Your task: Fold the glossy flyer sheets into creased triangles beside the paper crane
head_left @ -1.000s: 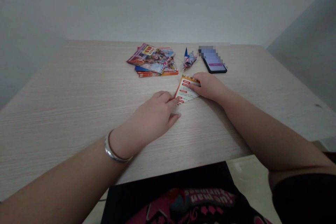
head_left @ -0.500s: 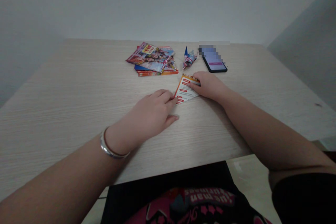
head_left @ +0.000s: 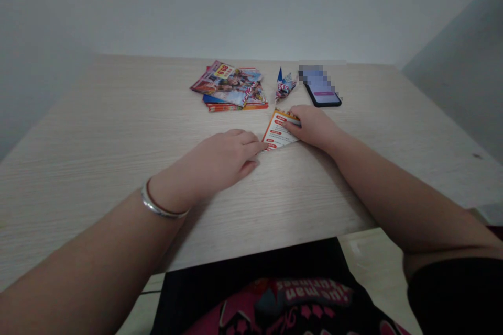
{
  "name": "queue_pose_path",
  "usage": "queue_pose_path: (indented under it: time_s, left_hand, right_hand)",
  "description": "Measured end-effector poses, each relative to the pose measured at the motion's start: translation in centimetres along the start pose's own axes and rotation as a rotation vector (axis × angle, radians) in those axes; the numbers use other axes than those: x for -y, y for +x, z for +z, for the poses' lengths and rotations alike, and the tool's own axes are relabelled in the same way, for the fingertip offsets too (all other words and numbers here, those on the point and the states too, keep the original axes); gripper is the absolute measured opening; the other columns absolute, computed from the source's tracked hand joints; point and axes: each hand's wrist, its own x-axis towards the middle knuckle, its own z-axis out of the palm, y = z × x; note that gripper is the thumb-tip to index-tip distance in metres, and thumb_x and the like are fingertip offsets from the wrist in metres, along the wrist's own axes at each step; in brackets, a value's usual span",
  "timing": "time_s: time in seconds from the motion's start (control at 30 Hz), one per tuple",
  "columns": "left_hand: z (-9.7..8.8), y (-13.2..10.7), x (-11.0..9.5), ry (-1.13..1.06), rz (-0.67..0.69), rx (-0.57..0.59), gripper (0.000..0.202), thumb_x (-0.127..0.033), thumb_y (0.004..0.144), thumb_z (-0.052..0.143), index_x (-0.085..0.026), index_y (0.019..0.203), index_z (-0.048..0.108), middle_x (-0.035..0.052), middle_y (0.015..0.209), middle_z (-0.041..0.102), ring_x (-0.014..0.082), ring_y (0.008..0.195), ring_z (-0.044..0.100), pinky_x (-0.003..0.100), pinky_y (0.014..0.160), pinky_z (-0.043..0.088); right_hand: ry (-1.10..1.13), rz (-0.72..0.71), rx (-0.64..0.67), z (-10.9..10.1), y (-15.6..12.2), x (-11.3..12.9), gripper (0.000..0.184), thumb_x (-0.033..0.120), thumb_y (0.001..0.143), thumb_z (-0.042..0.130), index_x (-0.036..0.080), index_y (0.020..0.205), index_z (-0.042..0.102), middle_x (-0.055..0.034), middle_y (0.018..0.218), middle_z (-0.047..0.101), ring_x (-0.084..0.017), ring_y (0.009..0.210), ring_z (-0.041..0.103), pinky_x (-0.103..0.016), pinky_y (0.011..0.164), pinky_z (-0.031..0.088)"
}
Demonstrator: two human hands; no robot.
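Note:
A small folded leaflet (head_left: pixel 278 134), white with red and orange print, lies flat on the pale wooden table (head_left: pixel 118 131). My left hand (head_left: pixel 220 161) lies palm down with its fingertips pressed on the leaflet's near left corner; a silver bangle circles that wrist. My right hand (head_left: pixel 312 125) rests on the leaflet's right edge, fingers curled over it and pressing it down.
A stack of colourful leaflets (head_left: pixel 231 88) lies farther back. Beside it stands a small folded paper figure (head_left: pixel 283 85), and a black phone (head_left: pixel 322 91) with a lit screen lies to its right. The table's near edge runs just above my lap.
My left hand has slid a little away from me along the leaflet's lower edge. The right hand has kept its hold.

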Motion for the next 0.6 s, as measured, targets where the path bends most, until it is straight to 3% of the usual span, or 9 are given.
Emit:
queue_pose_path:
  time_s: [0.17,0.4,0.6]
  left_hand:
    - [0.1,0.2,-0.7,0.092,0.025,-0.003,0.047,-0.029,0.108,0.047,-0.020,0.153,0.056,0.0130,0.130,0.067,0.0315,0.120,0.062,0.048,0.106,0.052]
    - [-0.4,0.1,-1.2,0.099,0.018,0.036,0.045,-0.032,0.108,0.048,-0.021,0.149,0.060,0.0143,0.126,0.065,0.0305,0.117,0.060,0.046,0.106,0.051]
    - [0.3,0.1,-1.1,0.121,0.030,0.000,0.050,-0.037,0.108,0.048,-0.021,0.155,0.054,0.0142,0.128,0.064,0.0322,0.117,0.059,0.048,0.104,0.051]
  right_hand:
    - [0.004,0.010,0.000,-0.3,0.0,-0.1,0.026,0.036,0.102,0.055,0.015,0.100,0.070,-0.0156,0.105,0.077,-0.027,0.092,0.066,-0.034,0.075,0.040]
    - [0.018,0.013,0.018,-0.8,-0.1,0.0,0.027,0.036,0.102,0.055,0.014,0.103,0.071,-0.0168,0.110,0.077,-0.028,0.097,0.068,-0.035,0.079,0.042]
    - [0.002,0.007,0.022,-0.7,0.1,0.2,0.029,0.036,0.102,0.054,0.013,0.106,0.072,-0.0186,0.113,0.077,-0.030,0.101,0.068,-0.036,0.081,0.044]
